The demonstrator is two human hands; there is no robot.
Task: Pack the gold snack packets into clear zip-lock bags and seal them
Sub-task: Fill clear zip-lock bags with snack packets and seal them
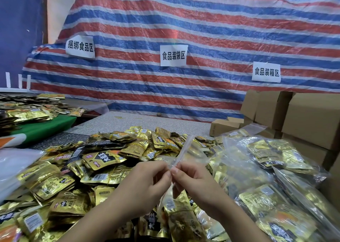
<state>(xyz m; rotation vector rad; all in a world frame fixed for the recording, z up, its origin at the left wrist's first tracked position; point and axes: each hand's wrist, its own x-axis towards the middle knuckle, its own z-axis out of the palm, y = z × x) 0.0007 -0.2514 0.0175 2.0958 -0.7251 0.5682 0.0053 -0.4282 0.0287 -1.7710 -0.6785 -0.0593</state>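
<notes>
Gold snack packets (103, 161) lie in a loose heap across the lower centre and lower left of our view, on a speckled grey table (147, 120) whose bare part shows at mid-frame. Behind it a red, white and blue striped tarp (184, 30) fills the whole upper frame, with three white paper signs (173, 55) printed in black characters stuck to it. At the right edge we see stacked cardboard boxes (303, 116); at the left edge a second table carries a green cloth (46, 126) and another spread of gold packets (27, 107).

At lower right, filled clear bags (272, 172) of packets are piled up, their glare making single packets hard to pick out. A pale plastic sheet (14, 166) is cut off by the left edge, and we cannot tell what it is. The lower part of the clear zip-lock bag (184, 214) is partly hidden by our forearms and runs out of the bottom of the frame; gold packets show through it.

Our left hand (147, 181) and right hand (191, 181) meet at lower centre, fingertips almost touching. Each pinches the bag's zip strip (181, 151) between thumb and curled fingers, and the strip rises away from them toward mid-frame. Whether the strip is pressed closed along its length we cannot tell.
</notes>
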